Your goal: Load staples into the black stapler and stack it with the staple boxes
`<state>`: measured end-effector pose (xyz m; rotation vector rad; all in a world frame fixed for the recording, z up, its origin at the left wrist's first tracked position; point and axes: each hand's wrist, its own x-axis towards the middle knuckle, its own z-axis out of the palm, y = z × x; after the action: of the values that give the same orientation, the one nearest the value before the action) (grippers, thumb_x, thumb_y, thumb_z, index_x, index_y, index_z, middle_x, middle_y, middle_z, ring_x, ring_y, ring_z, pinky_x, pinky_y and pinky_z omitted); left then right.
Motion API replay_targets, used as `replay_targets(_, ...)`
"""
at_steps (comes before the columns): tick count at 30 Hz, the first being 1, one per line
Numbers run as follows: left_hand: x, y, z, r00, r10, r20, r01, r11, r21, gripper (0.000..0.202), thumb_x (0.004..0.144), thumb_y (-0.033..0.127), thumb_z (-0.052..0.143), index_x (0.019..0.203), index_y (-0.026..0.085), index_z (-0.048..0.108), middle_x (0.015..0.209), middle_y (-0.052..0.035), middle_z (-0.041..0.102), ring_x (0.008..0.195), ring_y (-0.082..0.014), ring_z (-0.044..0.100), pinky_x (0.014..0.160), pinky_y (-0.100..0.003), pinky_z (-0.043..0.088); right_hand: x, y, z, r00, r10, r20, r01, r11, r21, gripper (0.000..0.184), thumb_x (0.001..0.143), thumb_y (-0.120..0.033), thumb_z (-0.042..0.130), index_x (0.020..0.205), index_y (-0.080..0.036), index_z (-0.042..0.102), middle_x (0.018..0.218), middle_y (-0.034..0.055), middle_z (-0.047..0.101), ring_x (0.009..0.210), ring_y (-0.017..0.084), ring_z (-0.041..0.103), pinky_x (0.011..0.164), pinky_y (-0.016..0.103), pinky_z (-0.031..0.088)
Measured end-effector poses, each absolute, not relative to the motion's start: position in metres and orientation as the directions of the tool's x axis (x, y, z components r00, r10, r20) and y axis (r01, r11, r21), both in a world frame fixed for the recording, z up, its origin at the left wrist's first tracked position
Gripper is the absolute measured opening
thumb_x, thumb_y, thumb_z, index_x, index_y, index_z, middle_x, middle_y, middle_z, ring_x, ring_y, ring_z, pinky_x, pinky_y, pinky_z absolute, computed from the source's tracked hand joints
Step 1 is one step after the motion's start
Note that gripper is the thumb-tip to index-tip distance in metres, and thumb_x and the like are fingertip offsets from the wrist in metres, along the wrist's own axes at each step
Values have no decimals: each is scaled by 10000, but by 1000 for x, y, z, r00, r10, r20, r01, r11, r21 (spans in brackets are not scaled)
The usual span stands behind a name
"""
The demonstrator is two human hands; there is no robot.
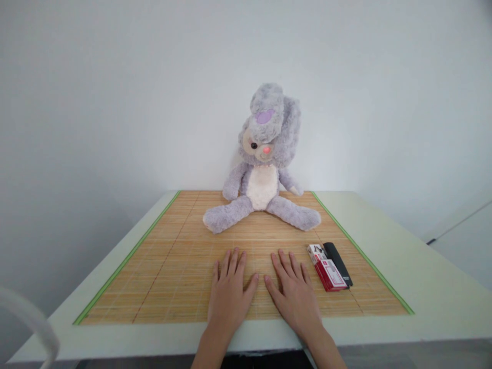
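Note:
My left hand (229, 289) lies palm down on the bamboo mat (154, 256), fingers spread, holding nothing. Beside it my right hand (292, 292) rests flat in the same way, its thumb a little apart from the left thumb. To the right of my right hand lie a small red and white box (327, 269) and a black stapler-like object (339, 264), side by side and apart from my fingers. A grey plush rabbit (263, 187) sits upright beyond both hands, legs splayed on the mat, one ear flopped over part of its face.
The mat has green edging and covers the middle of a white table (388, 241). A plain white wall (115, 102) stands behind the rabbit. At the lower left a white curved object (33, 318) rises near the table's edge.

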<state>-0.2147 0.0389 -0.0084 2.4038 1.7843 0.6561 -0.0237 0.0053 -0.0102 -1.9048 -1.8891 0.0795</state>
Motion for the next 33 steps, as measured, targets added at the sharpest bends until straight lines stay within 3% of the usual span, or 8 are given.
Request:
replay_targets(4, -213, 39, -10, 192, 944, 270, 864, -293, 409, 605, 1021, 493, 439, 1569, 236, 417, 1684, -59, 309, 1583, -282, 223, 1298, -560, 130, -20, 1, 0, 58, 966, 254, 835, 93, -542, 600, 1019, -459, 479, 1594, -323, 378, 1669, 34, 354, 1573, 302, 260, 1268, 605, 217)
replay_targets(7, -191, 29, -9, 95, 967, 234, 771, -221, 598, 611, 1034, 475, 409, 1566, 174, 414, 1666, -96, 349, 1577, -268, 246, 1309, -532, 100, -1, -10, 22, 120, 941, 316, 703, 144, -696, 603, 1023, -479, 471, 1592, -299, 382, 1666, 42, 367, 1572, 266, 270, 1271, 547, 273)
replay_targets(10, -142, 7, -2, 118, 987, 112, 501, -157, 851, 655, 1028, 501, 428, 1602, 194, 354, 1685, -90, 310, 1581, -250, 235, 1312, -469, 145, 39, -23, 41, 306, 865, 398, 656, 111, -746, 614, 985, -523, 526, 1553, -301, 450, 1651, 41, 398, 1566, 285, 281, 1281, 554, 243)
replay_targets(13, -80, -14, 7, 291, 957, -19, 141, -24, 990, 738, 1020, 518, 457, 1655, 253, 188, 1737, -23, 131, 1607, -210, 106, 1313, -387, 139, 89, -30, 43, 535, 775, 336, 571, -38, -820, 672, 939, -575, 570, 1537, -284, 477, 1619, 56, 452, 1519, 314, 375, 1259, 548, 295)
replay_targets(17, -16, -15, 12, 379, 923, -62, -81, 100, 992, 839, 996, 457, 521, 1665, 231, 68, 1747, -13, 56, 1610, -186, 36, 1309, -319, 63, 133, -31, 25, 619, 774, 136, 338, -106, -935, 667, 914, -631, 555, 1467, -259, 572, 1554, 45, 543, 1468, 288, 463, 1273, 456, 294)
replay_targets(20, 5, -5, 10, 375, 924, -76, -150, 142, 979, 813, 993, 385, 505, 1665, 207, 83, 1745, -30, 91, 1607, -190, 79, 1304, -301, 72, 139, -29, 13, 591, 806, 38, 285, -164, -944, 682, 890, -647, 575, 1447, -254, 598, 1544, 42, 553, 1468, 282, 466, 1281, 432, 281)
replay_targets(25, -2, 1, 6, 333, 939, -80, -129, 130, 983, 736, 1011, 379, 463, 1660, 213, 160, 1738, -25, 144, 1601, -191, 132, 1302, -303, 109, 121, -24, 6, 499, 865, 55, 361, -150, -920, 688, 915, -646, 530, 1436, -205, 610, 1496, 86, 598, 1436, 291, 504, 1280, 487, 263)
replay_targets(33, -101, 17, 13, 143, 984, -109, -1, 111, 994, 654, 1004, 473, 466, 1600, 220, 371, 1652, -44, 383, 1539, -244, 343, 1281, -388, 265, 26, -8, 4, 341, 938, 56, 265, -39, -963, 658, 955, -629, 525, 1462, -215, 585, 1500, 100, 589, 1413, 302, 534, 1248, 540, 325)
